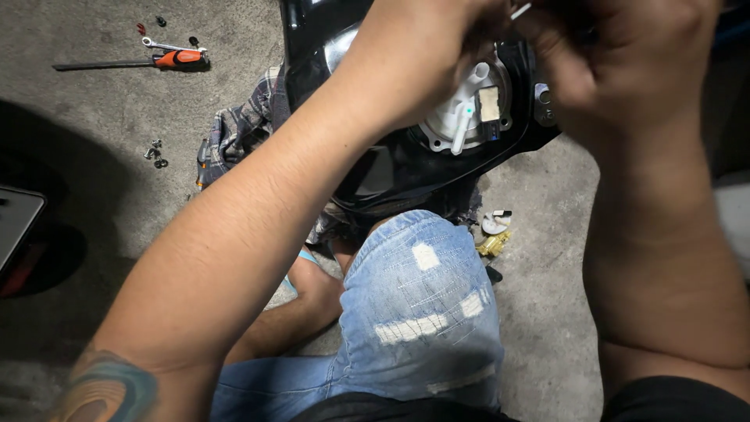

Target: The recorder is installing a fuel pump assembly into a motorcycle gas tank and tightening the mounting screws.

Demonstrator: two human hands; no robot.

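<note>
My left hand [426,55] and my right hand [617,62] are raised close to the camera near the top, fingers pinched together around a small thin white piece [520,11]. Which hand grips it is hard to tell. Below them a glossy black fuel tank [406,168] lies upside down on the floor, with a round white pump unit [469,109] set in its opening. My knee in torn blue jeans [422,305] rests just in front of the tank.
A plaid cloth [238,129] lies under the tank's left side. An orange-handled screwdriver [176,59], a small wrench [160,44] and loose bolts [155,153] lie on the concrete at left. Small white and yellow parts [495,233] sit right of my knee.
</note>
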